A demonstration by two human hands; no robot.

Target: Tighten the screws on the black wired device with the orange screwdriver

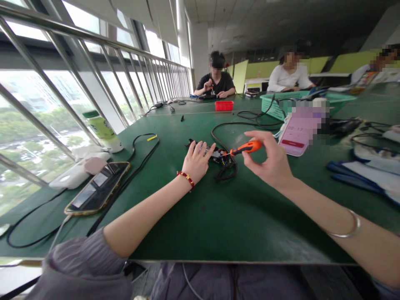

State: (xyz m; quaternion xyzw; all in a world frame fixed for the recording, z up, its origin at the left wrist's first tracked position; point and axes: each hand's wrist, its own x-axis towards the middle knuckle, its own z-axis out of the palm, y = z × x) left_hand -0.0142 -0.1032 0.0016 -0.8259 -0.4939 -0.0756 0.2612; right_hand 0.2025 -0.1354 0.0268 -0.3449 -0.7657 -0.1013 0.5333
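My left hand [196, 159], palm down with its fingers spread, holds a small opened black device [216, 155] against the table. Loose wires and metal parts show at the device's right end; the hand covers much of the rest. In my right hand [273, 160] is a screwdriver [248, 147] with an orange and black handle, between thumb and fingers. Its shaft points left, and the tip meets the right end of the device, though the exact contact spot is too small to make out. A black cable [226, 177] curls just below that end.
A phone [295, 132] with a timer leans against a green basket [273, 107]. A second phone [96, 189], a power bank [73, 175] and a cup [103, 131] line the left side. Gloves [368, 171] lie right. Beyond a red tray [224, 106] a co-worker [215, 81] sits.
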